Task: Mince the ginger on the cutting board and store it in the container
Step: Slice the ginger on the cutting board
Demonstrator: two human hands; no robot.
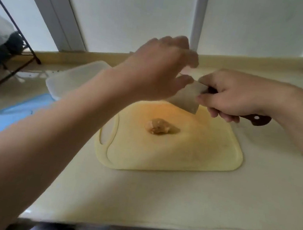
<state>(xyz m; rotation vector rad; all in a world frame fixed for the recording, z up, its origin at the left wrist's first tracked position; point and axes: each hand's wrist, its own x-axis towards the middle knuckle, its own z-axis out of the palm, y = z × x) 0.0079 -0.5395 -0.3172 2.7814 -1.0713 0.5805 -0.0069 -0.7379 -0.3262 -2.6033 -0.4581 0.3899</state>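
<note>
Right hand (231,98) gripped the knife (256,119) over the cutting board (179,157), blurred left hand (158,67) touched the blade (185,98), grip unclear, ginger (159,127) lay mid-board.

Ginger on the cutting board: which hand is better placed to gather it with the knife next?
Right, probably. The right hand grips the knife by its handle, above the far edge of the cutting board; the left hand only reaches to the blade.

No text, label, brand, number or sign can be read anywhere here
</note>
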